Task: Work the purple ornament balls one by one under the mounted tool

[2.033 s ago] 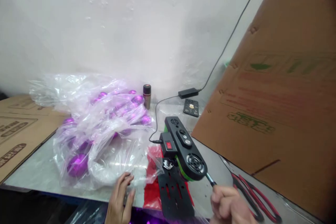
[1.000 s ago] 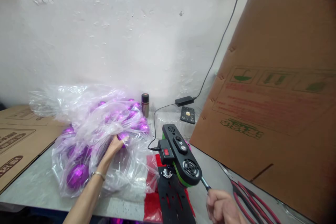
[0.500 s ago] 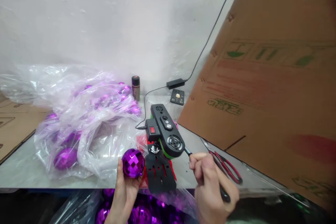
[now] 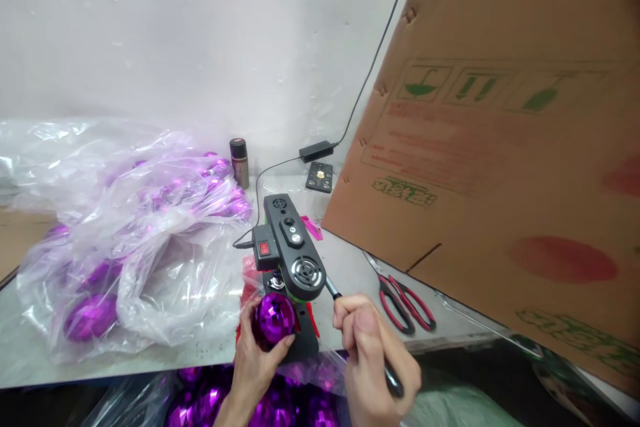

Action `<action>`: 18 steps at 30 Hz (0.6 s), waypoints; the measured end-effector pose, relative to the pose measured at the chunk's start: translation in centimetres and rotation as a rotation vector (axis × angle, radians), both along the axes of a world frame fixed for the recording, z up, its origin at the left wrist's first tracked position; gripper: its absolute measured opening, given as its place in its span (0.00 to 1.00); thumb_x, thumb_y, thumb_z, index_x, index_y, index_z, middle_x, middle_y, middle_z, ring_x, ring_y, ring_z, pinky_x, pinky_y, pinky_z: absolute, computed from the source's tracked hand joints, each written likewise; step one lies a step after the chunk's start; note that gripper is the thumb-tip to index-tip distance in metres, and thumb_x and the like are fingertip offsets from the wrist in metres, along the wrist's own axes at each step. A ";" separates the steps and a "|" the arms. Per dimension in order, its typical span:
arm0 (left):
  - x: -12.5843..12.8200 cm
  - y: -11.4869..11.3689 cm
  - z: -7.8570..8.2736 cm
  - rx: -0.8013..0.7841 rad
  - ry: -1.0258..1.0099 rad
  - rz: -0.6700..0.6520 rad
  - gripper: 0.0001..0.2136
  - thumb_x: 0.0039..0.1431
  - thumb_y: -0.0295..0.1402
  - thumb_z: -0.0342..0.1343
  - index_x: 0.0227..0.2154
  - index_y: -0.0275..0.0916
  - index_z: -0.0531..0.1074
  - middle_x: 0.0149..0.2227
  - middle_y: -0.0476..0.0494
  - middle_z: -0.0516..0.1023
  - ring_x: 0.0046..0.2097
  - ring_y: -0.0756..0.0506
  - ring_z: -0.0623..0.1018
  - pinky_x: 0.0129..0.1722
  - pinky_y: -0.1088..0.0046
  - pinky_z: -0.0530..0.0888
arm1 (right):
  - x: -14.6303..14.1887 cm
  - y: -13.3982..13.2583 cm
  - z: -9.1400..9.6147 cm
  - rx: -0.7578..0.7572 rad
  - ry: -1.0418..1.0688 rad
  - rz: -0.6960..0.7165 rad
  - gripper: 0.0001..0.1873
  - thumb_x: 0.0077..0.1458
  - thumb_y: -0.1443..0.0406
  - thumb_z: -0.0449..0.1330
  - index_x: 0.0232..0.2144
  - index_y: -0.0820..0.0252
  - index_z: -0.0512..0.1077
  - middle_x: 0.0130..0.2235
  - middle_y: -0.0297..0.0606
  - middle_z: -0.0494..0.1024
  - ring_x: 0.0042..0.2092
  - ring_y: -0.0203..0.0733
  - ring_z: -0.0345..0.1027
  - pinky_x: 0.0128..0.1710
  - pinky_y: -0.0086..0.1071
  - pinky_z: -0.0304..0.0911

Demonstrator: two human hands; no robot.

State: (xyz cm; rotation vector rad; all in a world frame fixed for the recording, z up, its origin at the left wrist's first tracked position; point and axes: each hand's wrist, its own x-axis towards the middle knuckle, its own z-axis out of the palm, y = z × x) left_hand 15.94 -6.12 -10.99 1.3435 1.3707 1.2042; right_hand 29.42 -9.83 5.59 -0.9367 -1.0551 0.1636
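Observation:
My left hand [image 4: 257, 360] grips a shiny purple mirror-faceted ball [image 4: 276, 319], thumb on its right side and fingers on its left. The ball sits over the black base plate [image 4: 306, 347] of a small black press-like machine [image 4: 295, 247], close in front of its round lower end. My right hand [image 4: 375, 353] is closed around the machine's lever handle [image 4: 394, 380], whose metal rod runs up to the machine's right side. A red switch [image 4: 265, 249] shows on the box at the machine's left.
Clear plastic bags [image 4: 165, 280] with purple balls lie at left. A dark bottle [image 4: 239, 163], power adapter [image 4: 317, 151] and small black card [image 4: 319, 177] stand behind. Red-handled scissors [image 4: 406, 303] lie at right, beside a large cardboard box [image 4: 475, 167]. More purple balls [image 4: 200, 407] are below the table edge.
My left hand has brought the purple ball rightward, from beside the machine to over its base plate. My right hand keeps its hold on the lever. The whole view has shifted somewhat.

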 end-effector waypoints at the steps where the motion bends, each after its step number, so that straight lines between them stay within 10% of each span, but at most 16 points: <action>1: 0.0 0.0 0.2 0.014 0.044 -0.025 0.38 0.45 0.46 0.74 0.58 0.41 0.68 0.60 0.30 0.77 0.63 0.25 0.77 0.65 0.37 0.70 | 0.0 0.0 -0.1 0.000 0.004 -0.003 0.22 0.73 0.71 0.52 0.23 0.58 0.62 0.24 0.30 0.63 0.29 0.35 0.63 0.28 0.30 0.58; 18: 2.9 1.4 0.1 0.168 0.200 -0.094 0.35 0.43 0.37 0.72 0.57 0.38 0.71 0.53 0.34 0.80 0.55 0.29 0.81 0.57 0.42 0.77 | -0.1 0.0 0.0 -0.010 -0.015 -0.020 0.22 0.73 0.70 0.52 0.23 0.58 0.62 0.24 0.30 0.64 0.30 0.32 0.65 0.28 0.26 0.60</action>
